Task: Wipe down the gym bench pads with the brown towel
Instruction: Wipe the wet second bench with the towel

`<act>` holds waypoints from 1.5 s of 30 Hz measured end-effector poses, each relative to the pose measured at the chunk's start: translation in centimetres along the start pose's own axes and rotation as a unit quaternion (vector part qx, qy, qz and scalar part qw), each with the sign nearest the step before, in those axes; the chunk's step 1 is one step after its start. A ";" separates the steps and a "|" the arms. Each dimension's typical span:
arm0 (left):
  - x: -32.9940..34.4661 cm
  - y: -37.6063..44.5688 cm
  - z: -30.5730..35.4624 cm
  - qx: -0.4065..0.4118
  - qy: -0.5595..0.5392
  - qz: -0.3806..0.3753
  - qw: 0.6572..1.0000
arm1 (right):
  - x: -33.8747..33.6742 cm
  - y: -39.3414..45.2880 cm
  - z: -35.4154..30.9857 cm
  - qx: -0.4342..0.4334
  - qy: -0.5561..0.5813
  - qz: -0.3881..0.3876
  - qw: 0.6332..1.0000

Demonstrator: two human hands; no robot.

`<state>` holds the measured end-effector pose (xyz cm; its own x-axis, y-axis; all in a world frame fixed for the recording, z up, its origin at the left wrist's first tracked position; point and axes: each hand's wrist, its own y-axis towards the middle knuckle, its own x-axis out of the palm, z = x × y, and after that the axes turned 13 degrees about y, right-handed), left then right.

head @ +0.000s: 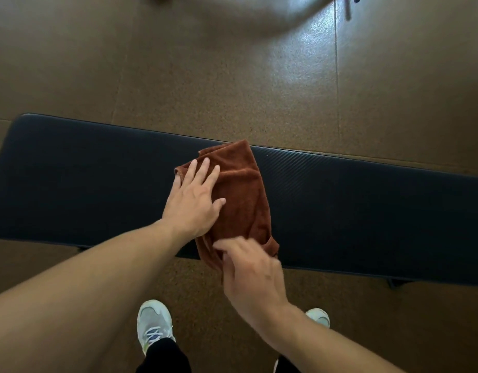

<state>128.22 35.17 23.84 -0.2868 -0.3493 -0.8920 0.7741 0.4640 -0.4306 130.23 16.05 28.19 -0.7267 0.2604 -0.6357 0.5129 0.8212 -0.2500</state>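
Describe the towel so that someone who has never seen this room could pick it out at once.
A long dark bench pad runs across the speckled brown floor. Near its middle lies the brown towel, bunched in folds, reaching from the far edge over the near edge. The left hand presses flat on it; the right hand is at its near end. It is the only rust-coloured cloth thing there.
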 end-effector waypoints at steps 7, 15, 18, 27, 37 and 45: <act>0.5 -0.8 -5.3 0.092 0.055 0.058 0.993 | 2.5 10.4 1.5 0.097 -0.085 -0.011 0.992; 2.6 -7.9 -22.3 -0.081 0.023 0.077 0.993 | 7.4 16.5 -2.0 0.028 -0.194 -0.002 0.981; 3.4 -11.0 -27.9 -0.125 0.013 0.060 0.990 | 11.8 19.9 -6.6 -0.058 -0.207 -0.043 0.976; 6.0 -14.9 -30.9 -0.084 0.092 0.040 0.991 | 18.1 25.8 -13.8 -0.173 -0.232 -0.136 0.947; 5.2 -9.0 -11.7 -0.193 -0.012 0.052 0.980 | -4.1 17.3 7.5 0.070 -0.231 0.027 0.970; 6.8 -4.7 16.1 -0.076 -0.009 0.022 0.997 | -20.8 2.7 25.8 0.202 -0.200 0.090 0.954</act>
<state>131.71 17.50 22.02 -0.2429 -0.3396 -0.9086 0.6910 0.5968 -0.4078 158.50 -0.24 21.92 -0.4185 0.0984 -0.9029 0.8065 0.4975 -0.3196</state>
